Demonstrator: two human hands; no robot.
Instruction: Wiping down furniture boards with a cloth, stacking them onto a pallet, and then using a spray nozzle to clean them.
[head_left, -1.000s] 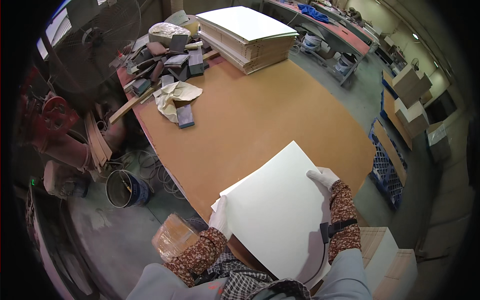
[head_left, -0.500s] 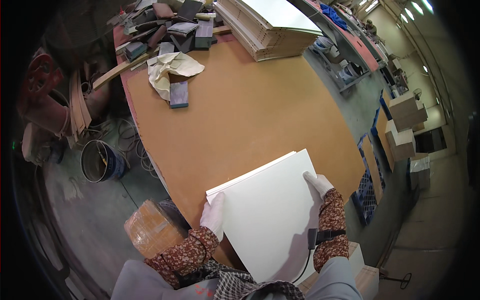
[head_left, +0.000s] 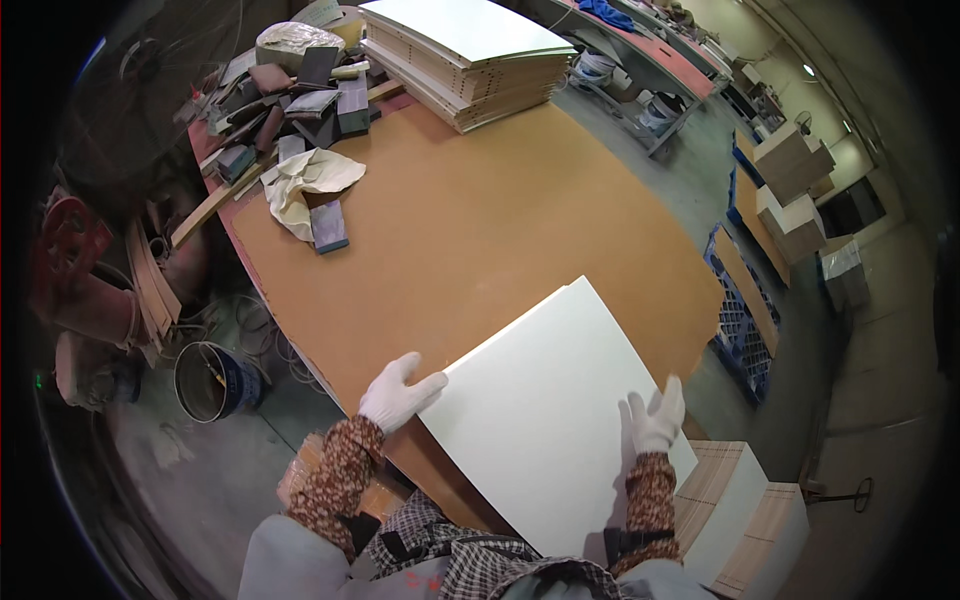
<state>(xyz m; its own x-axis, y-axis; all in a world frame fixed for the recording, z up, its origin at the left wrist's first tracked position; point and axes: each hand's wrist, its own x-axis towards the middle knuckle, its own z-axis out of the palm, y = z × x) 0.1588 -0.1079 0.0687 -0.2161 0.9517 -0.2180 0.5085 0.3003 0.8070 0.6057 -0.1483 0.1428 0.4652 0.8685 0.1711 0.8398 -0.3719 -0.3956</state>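
A large white panel [head_left: 550, 410] lies on the brown-covered worktable [head_left: 480, 215] close to me. Along its far edge, a thin strip of a second panel beneath it shows. My left hand [head_left: 402, 394], in a white glove, is open at the panel's left corner, thumb and fingers apart. Its fingertips are at the edge; whether they touch cannot be told. Gloved in white too, my right hand [head_left: 656, 416] is open by the panel's right edge with its fingers spread upward. Neither hand grips anything.
A tall stack of white panels [head_left: 470, 70] stands at the table's far end. Left of it are sanding blocks [head_left: 352, 105], a cream cloth [head_left: 310, 180] and a wooden strip [head_left: 215, 205]. More stacked panels [head_left: 720, 500] stand near my right. A bucket [head_left: 215, 382] sits on the floor at left.
Both hands have let go of the panel edges and opened, fingers spread. The two panels' edges now lie more nearly flush. The whole view has shifted slightly.
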